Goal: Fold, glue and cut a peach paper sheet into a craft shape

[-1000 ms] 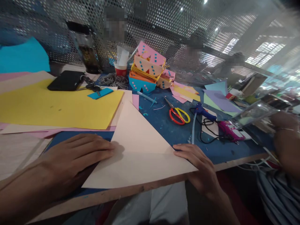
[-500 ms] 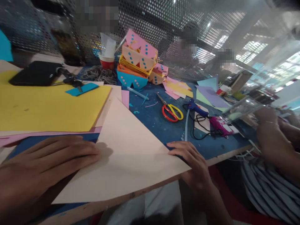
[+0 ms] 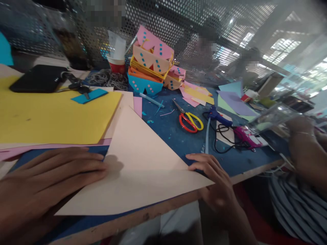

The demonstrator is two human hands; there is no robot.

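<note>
A large pale peach sheet of paper lies at the table's front edge, with a faint crease across it and a slanting upper right side. My left hand lies flat with fingers stretched, its fingertips on the sheet's left edge. At the sheet's right corner is my right hand, fingers extended along the slanting edge. Its thumb is lower, below the corner and partly hidden, and I see no firm pinch. Beyond the sheet lie scissors with red and yellow handles.
Yellow sheets at left carry a black phone and keys. Decorated paper boxes are stacked behind, beside a paper cup. At right are a blue glue gun, its black cord, and another person's arm.
The view has shifted slightly, moving most things a little rightward. A thin blue strip of table now shows below the sheet's front edge. Both hands keep nearly the same pose.
</note>
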